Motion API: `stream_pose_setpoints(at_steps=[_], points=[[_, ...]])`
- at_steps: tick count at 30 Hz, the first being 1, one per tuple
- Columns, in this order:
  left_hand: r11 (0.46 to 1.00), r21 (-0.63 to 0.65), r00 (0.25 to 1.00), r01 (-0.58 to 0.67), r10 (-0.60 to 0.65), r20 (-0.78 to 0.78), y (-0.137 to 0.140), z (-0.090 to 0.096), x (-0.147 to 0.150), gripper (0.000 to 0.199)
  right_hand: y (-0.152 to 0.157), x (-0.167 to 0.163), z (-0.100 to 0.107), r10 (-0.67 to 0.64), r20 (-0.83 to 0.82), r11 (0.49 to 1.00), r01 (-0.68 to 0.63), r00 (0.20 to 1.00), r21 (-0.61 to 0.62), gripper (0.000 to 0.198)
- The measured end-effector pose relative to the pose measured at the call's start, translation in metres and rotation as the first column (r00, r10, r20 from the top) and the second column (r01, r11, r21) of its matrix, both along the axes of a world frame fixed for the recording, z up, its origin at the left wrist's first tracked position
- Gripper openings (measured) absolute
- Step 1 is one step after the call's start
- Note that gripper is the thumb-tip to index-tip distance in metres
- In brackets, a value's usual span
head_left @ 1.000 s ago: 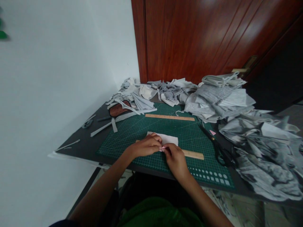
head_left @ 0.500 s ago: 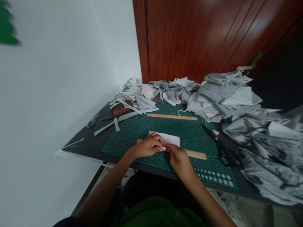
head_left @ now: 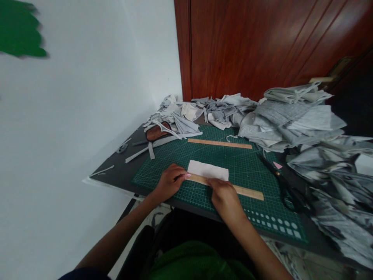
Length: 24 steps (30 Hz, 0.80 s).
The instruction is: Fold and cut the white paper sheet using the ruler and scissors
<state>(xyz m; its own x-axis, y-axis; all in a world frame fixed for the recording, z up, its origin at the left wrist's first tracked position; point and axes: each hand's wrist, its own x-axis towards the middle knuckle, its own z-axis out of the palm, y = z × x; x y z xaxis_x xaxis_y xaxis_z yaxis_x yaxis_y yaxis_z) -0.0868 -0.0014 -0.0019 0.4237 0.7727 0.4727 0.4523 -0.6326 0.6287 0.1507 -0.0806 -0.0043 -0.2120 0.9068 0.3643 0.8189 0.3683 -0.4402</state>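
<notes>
A pale pinkish-white rectangle of cloth (head_left: 208, 168) lies on the green cutting mat (head_left: 175, 153). Across its near edge runs a wooden ruler (head_left: 249, 193), sticking out to the right. My left hand (head_left: 171, 182) is closed at the cloth's left corner, pinching a small pink piece of tailor's chalk (head_left: 187, 175) against the ruler. My right hand (head_left: 224, 194) is closed on the ruler's middle, its fingers pressing it near the cloth's lower right. Its fingertips are partly hidden.
Another wooden ruler (head_left: 220, 143) lies farther back. To the right are black scissors (head_left: 287, 190) and a pink triangle (head_left: 277, 165). Grey fabric piles (head_left: 294, 116) fill the right side; scraps (head_left: 189, 112) line the back. A brown oval item (head_left: 158, 131) lies among strips at left.
My left hand has moved left along the ruler with the chalk, away from my right hand, uncovering more cloth and ruler. My right hand stays on the ruler. The camera view has shifted slightly.
</notes>
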Motion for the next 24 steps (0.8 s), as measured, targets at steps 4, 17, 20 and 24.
stream_pose_setpoints(at_steps=[4, 17, 20, 24], points=[[0.992, 0.12, 0.99, 0.033, -0.016, -0.141, -0.004, -0.005, -0.007, 0.015, -0.001, -0.003, 0.012, -0.042, 0.13, 0.995, 0.053, 0.991, -0.082, 0.049], [0.932, 0.335, 0.93, 0.138, -0.006, -0.368, -0.013, -0.004, -0.011, 0.031, -0.003, -0.016, 0.026, -0.073, 0.408, 0.99, 0.114, 0.91, -0.077, 0.031], [0.929, 0.327, 0.908, 0.174, -0.023, -0.419, -0.013, -0.004, -0.012, 0.032, -0.005, -0.02, 0.024, -0.085, 0.457, 0.99, 0.126, 0.886, -0.058, 0.03], [0.923, 0.344, 0.903, 0.171, -0.008, -0.43, -0.013, -0.004, -0.011, 0.028, -0.008, -0.027, 0.024, -0.115, 0.491, 0.989, 0.146, 0.864, -0.026, 0.028]])
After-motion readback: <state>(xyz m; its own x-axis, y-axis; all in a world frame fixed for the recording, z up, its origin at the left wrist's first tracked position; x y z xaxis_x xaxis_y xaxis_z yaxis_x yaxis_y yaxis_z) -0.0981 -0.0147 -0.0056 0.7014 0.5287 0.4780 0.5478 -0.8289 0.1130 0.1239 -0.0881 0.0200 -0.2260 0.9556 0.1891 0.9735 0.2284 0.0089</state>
